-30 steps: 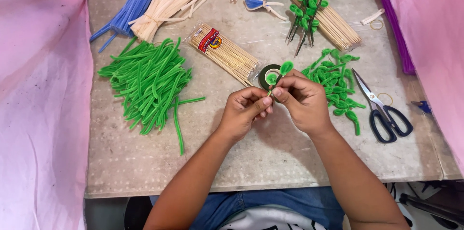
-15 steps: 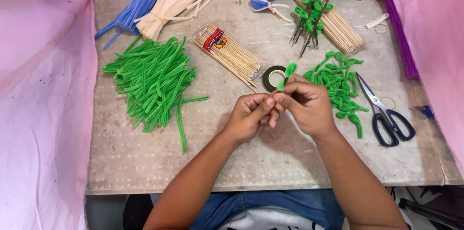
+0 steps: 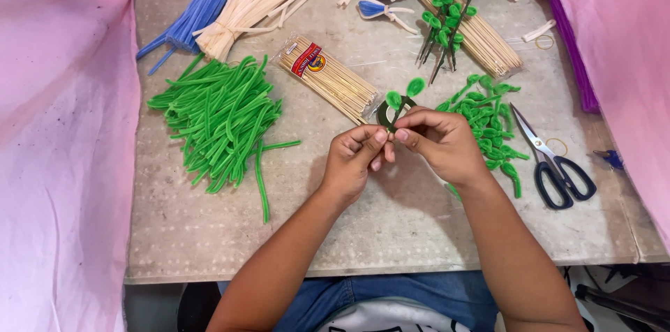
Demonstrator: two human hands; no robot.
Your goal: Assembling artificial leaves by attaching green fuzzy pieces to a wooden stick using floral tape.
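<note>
Hands together mid-table: left hand (image 3: 352,161) and right hand (image 3: 441,143) both pinching green leaf stem (image 3: 403,97), leaves sticking up past fingertips. Scissors (image 3: 555,161) right of right hand, green pipe cleaners (image 3: 220,119) left of left hand.

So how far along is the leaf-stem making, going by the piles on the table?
Done: a small bunch of finished leafy stems lies at the top, and a heap of bent green leaves sits right of the hands. In hand: the left hand and right hand pinch one stem with two leaves. Left: a big pile of straight green pipe cleaners and a full pack of sticks.
</note>
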